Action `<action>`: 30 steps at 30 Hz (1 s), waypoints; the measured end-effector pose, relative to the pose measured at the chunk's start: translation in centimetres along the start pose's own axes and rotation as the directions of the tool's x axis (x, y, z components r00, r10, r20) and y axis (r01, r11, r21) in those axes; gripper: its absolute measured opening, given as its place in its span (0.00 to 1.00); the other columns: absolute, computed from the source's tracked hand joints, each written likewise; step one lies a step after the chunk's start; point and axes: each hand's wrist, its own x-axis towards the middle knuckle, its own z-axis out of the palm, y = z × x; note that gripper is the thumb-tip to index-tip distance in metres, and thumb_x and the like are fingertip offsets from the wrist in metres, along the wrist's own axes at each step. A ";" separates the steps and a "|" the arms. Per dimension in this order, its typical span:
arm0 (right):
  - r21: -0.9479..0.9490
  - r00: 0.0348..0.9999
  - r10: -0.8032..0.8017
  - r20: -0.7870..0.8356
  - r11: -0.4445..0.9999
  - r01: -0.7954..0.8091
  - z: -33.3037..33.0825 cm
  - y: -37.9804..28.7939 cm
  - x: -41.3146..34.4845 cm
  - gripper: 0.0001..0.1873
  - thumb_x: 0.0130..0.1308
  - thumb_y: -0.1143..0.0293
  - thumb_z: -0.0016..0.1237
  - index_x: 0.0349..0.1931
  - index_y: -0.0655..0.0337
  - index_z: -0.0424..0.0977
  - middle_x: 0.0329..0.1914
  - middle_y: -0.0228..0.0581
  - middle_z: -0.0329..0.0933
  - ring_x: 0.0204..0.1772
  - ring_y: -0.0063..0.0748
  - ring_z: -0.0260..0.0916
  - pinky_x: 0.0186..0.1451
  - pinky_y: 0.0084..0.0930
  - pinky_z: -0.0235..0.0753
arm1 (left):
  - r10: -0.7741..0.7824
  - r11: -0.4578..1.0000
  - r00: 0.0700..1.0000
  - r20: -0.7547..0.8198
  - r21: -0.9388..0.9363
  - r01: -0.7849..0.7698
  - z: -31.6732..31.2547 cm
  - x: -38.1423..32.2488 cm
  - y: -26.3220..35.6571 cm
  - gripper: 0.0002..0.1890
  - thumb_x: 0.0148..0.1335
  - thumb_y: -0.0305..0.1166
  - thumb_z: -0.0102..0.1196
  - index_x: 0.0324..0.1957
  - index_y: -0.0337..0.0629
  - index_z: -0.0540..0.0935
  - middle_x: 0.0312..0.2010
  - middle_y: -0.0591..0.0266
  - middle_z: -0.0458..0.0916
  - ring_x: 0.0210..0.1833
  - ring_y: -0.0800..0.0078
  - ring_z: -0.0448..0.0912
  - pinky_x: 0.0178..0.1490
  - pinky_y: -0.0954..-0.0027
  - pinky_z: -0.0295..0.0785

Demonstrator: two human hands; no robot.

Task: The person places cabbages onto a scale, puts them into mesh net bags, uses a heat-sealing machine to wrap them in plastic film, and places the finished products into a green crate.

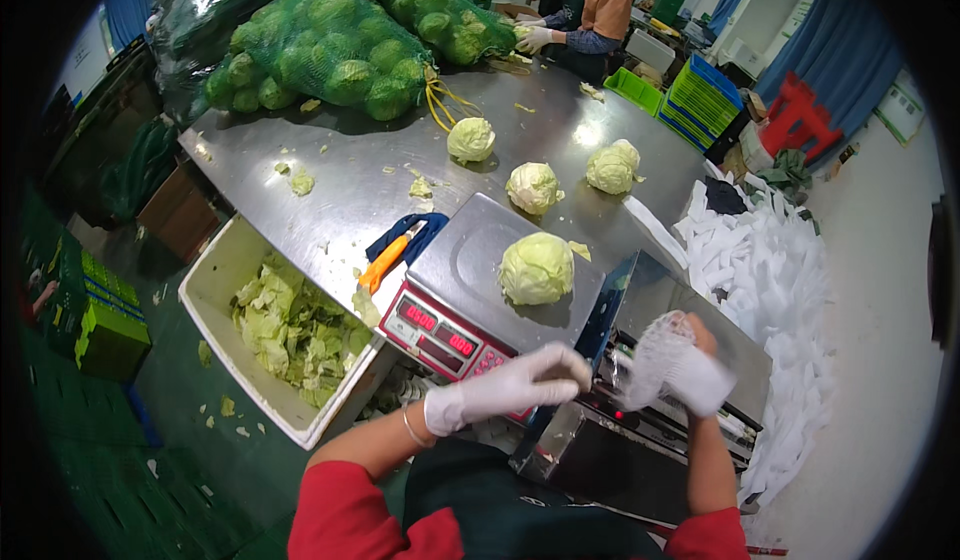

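My left hand (517, 384), in a white glove, reaches over the front right corner of a red digital scale (442, 335). Its fingers curl, with a gap to the thumb, and I see nothing in it. Blurred by motion, my right hand (701, 380) holds a white foam net sleeve (656, 357) above a film-wrapping machine (622, 455). A trimmed cabbage (536, 267) rests on the scale's steel plate. Behind the scale, three more cabbages sit apart on the steel table (337, 155), among them a loose-leaved one (613, 166).
An orange-handled knife (390, 260) lies on dark blue cloth left of the scale. A white bin (217, 275) holds leaf scraps. Green mesh sacks (330, 50) of cabbages fill the back left. White foam sleeves (772, 297) pile up right. Another person (600, 12) works at the far end.
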 end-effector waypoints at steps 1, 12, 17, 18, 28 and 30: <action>-0.097 0.999 0.003 -0.044 0.995 -0.007 -0.2 -0.1 1.3 0.11 0.59 0.72 0.54 0.24 0.63 0.65 0.20 0.32 0.69 0.28 0.17 0.60 0.29 0.24 0.63 | 0.098 0.995 0.995 -0.028 0.006 -0.098 -1.7 1.5 1.1 0.15 0.68 0.36 0.54 0.51 0.37 0.74 0.46 0.64 0.77 0.51 0.78 0.74 0.54 0.73 0.69; -0.624 0.984 0.174 0.031 0.772 -0.116 2.0 7.5 5.5 0.18 0.55 0.53 0.56 0.22 0.56 0.69 0.17 0.48 0.73 0.23 0.54 0.74 0.26 0.40 0.71 | 0.391 0.733 0.428 -0.815 0.557 0.391 -36.5 14.7 0.5 0.22 0.56 0.46 0.58 0.43 0.36 0.80 0.37 0.53 0.80 0.40 0.58 0.79 0.45 0.61 0.74; -0.634 0.973 0.226 0.036 0.758 -0.152 2.0 8.7 6.3 0.16 0.55 0.57 0.57 0.20 0.56 0.69 0.16 0.45 0.72 0.19 0.47 0.72 0.22 0.35 0.69 | 0.602 0.287 0.436 -0.669 0.691 0.664 -40.6 24.0 -3.7 0.38 0.48 0.53 0.64 0.58 0.38 0.74 0.60 0.41 0.67 0.61 0.45 0.68 0.62 0.55 0.67; -0.644 0.972 0.236 0.010 0.745 -0.175 1.8 8.9 5.9 0.16 0.55 0.57 0.57 0.20 0.56 0.69 0.16 0.45 0.72 0.19 0.47 0.72 0.22 0.35 0.69 | 0.492 0.304 0.439 -0.752 0.621 0.723 -40.8 25.2 -3.8 0.41 0.47 0.55 0.64 0.60 0.40 0.72 0.61 0.39 0.66 0.62 0.45 0.68 0.63 0.54 0.66; -0.497 0.992 0.119 -0.049 0.858 -0.127 1.8 10.2 4.9 0.16 0.53 0.62 0.60 0.19 0.57 0.67 0.14 0.42 0.68 0.17 0.47 0.68 0.21 0.35 0.67 | 0.039 0.996 0.644 -0.764 0.079 0.033 -42.7 24.3 -5.6 0.35 0.50 0.43 0.69 0.57 0.38 0.72 0.52 0.47 0.70 0.54 0.60 0.73 0.56 0.62 0.72; -0.512 0.996 0.084 -0.035 0.854 -0.090 1.5 9.8 5.3 0.15 0.53 0.62 0.60 0.20 0.57 0.67 0.15 0.42 0.68 0.18 0.46 0.67 0.21 0.35 0.67 | 0.114 0.985 0.654 -0.748 0.171 0.025 -41.9 23.8 -5.4 0.34 0.51 0.41 0.68 0.57 0.38 0.72 0.52 0.48 0.71 0.53 0.61 0.74 0.55 0.63 0.73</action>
